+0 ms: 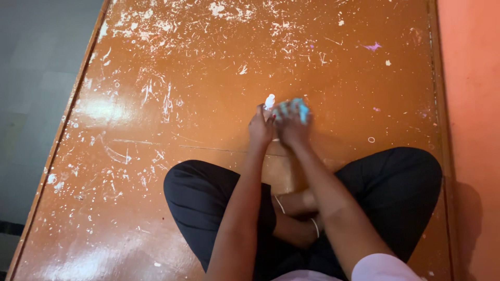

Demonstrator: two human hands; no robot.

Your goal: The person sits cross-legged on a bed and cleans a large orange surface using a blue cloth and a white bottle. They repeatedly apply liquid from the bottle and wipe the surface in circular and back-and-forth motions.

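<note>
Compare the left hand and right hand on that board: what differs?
The left hand pinches a small white piece at its fingertips; the right hand covers a light blue wad. The left hand looks sharp, the right hand is motion-blurred. The left forearm is bare up to the frame edge; the right arm shows a pale pink sleeve. Both meet side by side low over the scratched orange board.

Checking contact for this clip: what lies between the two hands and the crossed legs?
Head view: only bare orange board, scratched and paint-flecked, crossed by the forearms. The left hand and right hand meet on a blurred blue-white thing.
</note>
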